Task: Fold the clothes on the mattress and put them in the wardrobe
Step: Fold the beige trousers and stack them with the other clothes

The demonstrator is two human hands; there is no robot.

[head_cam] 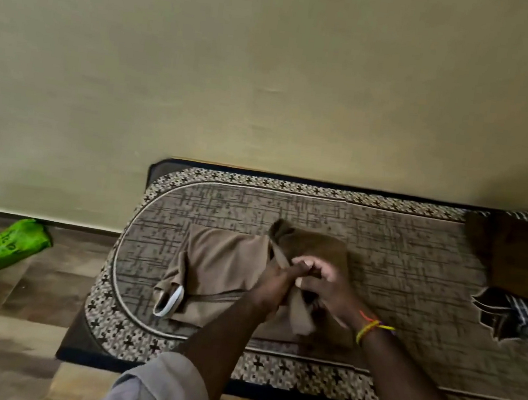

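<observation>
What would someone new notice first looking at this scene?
Most likely the two hands, left hand and right hand, meeting over a brown garment in the middle of the patterned mattress. Next, the bright green bag on the floor at far left, and the dark clothes piled at the mattress's right end.

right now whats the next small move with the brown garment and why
Probably lay the loose strip flat and fold the right half over. Both hands, left and right, pinch cloth mid-garment; its left half lies flat on the mattress, the right still bunched.
</observation>
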